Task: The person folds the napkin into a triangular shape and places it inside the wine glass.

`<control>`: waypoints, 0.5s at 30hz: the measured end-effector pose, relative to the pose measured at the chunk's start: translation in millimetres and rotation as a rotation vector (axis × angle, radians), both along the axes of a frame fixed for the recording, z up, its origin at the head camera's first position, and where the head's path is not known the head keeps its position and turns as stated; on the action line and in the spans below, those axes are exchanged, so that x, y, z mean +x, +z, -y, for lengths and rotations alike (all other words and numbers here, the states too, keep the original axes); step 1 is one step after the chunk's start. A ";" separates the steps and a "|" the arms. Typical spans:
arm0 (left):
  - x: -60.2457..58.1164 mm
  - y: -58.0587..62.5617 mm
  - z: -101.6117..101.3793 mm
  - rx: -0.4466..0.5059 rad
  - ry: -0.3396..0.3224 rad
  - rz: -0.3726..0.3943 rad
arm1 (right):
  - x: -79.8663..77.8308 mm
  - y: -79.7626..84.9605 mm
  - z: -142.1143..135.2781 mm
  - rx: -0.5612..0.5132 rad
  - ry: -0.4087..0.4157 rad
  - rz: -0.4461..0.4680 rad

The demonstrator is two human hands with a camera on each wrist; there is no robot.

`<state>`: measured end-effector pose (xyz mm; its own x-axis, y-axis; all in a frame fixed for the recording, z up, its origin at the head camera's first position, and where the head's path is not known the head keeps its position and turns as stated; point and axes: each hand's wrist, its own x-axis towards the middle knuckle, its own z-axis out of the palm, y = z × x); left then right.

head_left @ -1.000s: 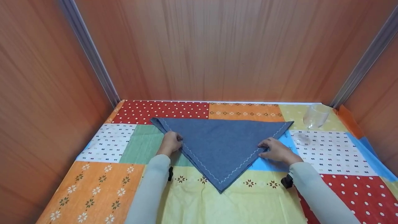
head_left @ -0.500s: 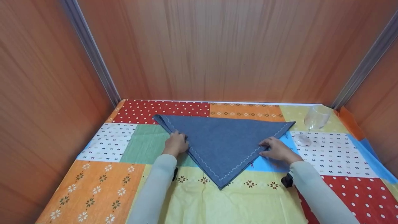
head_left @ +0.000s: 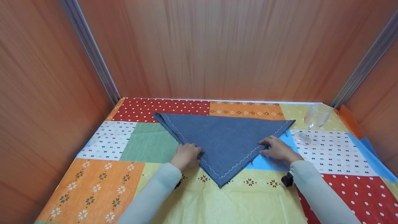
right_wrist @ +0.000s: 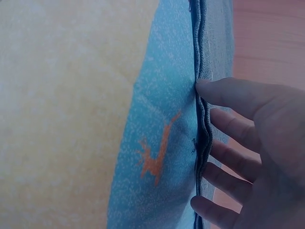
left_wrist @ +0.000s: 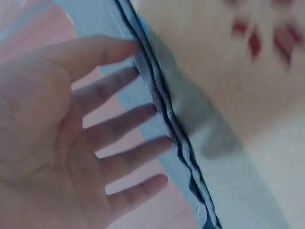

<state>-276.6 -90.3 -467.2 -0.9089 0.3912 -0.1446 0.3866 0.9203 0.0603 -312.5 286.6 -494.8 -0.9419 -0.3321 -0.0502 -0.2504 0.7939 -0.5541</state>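
L hand (head_left: 186, 155): fingers spread & fairly straight, thumb + several tips touching the doubled edge of the gray-blue cloth (head_left: 228, 137) at 8 o'clock (clock set on cloth's middle, 12 = far side). R hand (head_left: 276, 150) btwn 3 and 4, on the opp. edge: fingers also spread, thumb tip at the edge, other tips strung along it. Cloth's folded to a triangle, long side toward 12, pt. at 6, white wavy stitching down both short sides; layers show at the 10 o'clock corner. Pale sleeves (head_left: 320, 189) come in from 7 and 5; small black device (head_left: 287, 179) by the R cuff. Under it all, patchwork tablecloth (head_left: 230, 208): yellow at 6, green at 9, red dotted at 11, orange at 1. Stemmed wine glass (head_left: 317, 116) upright btwn 2 and 3, near cloth's corner. Beyond: wood-grain panels (head_left: 199, 49), metal posts (head_left: 93, 53) approx. 10 and 2.
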 end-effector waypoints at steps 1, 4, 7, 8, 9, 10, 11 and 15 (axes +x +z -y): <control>4.4 -0.6 -1.0 0.016 -0.036 -0.011 | 0.0 -0.1 0.0 0.000 0.001 -0.002; 16.7 -4.1 -4.9 0.046 -0.149 -0.060 | 0.7 -0.8 -0.2 0.003 0.013 -0.012; 28.6 -5.7 -11.2 0.053 -0.248 -0.103 | 1.2 -1.4 -0.2 0.004 0.012 -0.015; 32.2 -6.2 -13.6 0.055 -0.276 -0.111 | 1.4 -1.4 -0.1 0.004 0.012 -0.015; 35.9 -6.0 -16.1 0.059 -0.301 -0.117 | 1.6 -1.4 0.0 0.005 0.009 -0.014; 38.7 -6.2 -18.7 0.055 -0.323 -0.125 | 1.4 -1.4 0.2 0.004 0.008 -0.014; 41.4 -6.4 -20.9 0.054 -0.345 -0.132 | 1.4 -1.3 0.4 0.004 0.006 -0.014; 46.9 -7.3 -28.5 0.034 -0.424 -0.188 | 1.6 -1.3 1.8 0.006 -0.001 -0.017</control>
<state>-229.7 -61.8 -474.5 -0.6767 0.7358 0.0270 0.7356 0.6772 -0.0192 -310.9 284.8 -496.1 -0.9428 -0.3313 -0.0363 -0.2593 0.7974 -0.5449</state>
